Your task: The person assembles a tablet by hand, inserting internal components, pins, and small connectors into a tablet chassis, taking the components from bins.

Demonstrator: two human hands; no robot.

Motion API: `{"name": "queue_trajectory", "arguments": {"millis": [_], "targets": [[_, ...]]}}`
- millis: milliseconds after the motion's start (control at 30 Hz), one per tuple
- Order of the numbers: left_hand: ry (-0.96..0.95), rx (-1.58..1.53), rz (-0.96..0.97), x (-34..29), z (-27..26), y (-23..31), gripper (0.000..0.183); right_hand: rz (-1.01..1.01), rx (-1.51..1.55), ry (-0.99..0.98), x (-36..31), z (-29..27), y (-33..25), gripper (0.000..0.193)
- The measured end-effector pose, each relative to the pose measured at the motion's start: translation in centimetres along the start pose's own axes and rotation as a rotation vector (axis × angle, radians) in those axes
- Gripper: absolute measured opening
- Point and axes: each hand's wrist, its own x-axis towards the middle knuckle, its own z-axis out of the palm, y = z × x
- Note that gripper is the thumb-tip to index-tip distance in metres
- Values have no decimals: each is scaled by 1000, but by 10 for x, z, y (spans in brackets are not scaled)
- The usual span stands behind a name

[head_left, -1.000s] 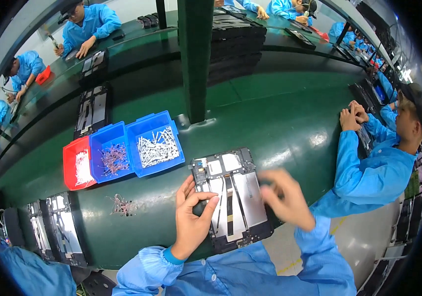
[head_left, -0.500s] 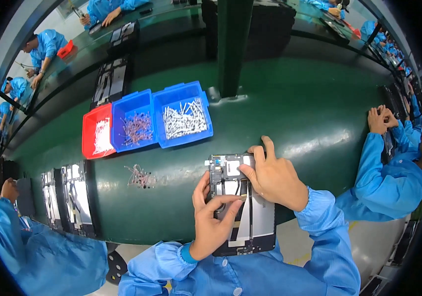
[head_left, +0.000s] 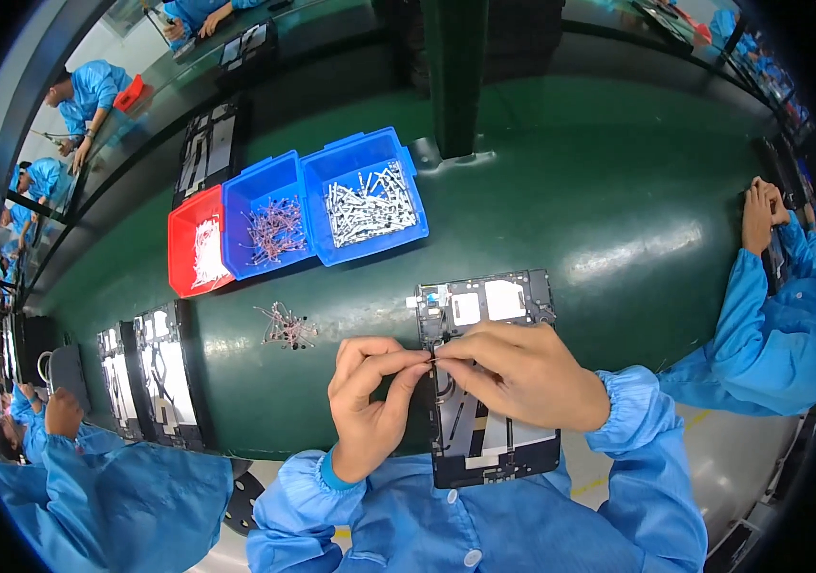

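An opened tablet point(head_left: 506, 302) lies in front of me at the bench edge, its inner parts, white patches and black strips facing up. Above its left edge the fingertips of both my hands meet. My left hand point(head_left: 370, 401) is closed in a pinch of thumb and forefinger beside that edge. Over the tablet's upper half, my right hand point(head_left: 537, 377) pinches at the same spot. Whatever sits between the fingertips is too small to make out. A small pile of thin reddish wires with dark ends point(head_left: 286, 327) lies on the bench to the left.
A red bin point(head_left: 179, 256) of white pieces, a blue bin point(head_left: 236, 186) of reddish wires and a blue bin point(head_left: 355, 148) of white strips stand beyond. More opened tablets point(head_left: 164, 368) lie left. A green post point(head_left: 454, 86) rises behind. Co-workers point(head_left: 756, 315) sit at both sides.
My right hand has come off the tablet's top edge, down to my left fingertips. My left hand has moved left and up, from the tablet's middle to its left edge.
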Motion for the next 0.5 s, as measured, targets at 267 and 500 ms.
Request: {"name": "queue_trajectory", "arguments": {"millis": [267,500], "targets": [[-50,165,129,5,-8,-5,20,23,61,65,-2,11,1,16],[-264,-93,-454,14,-17,-12,29,42,19,-14,4,19,27,11]]}}
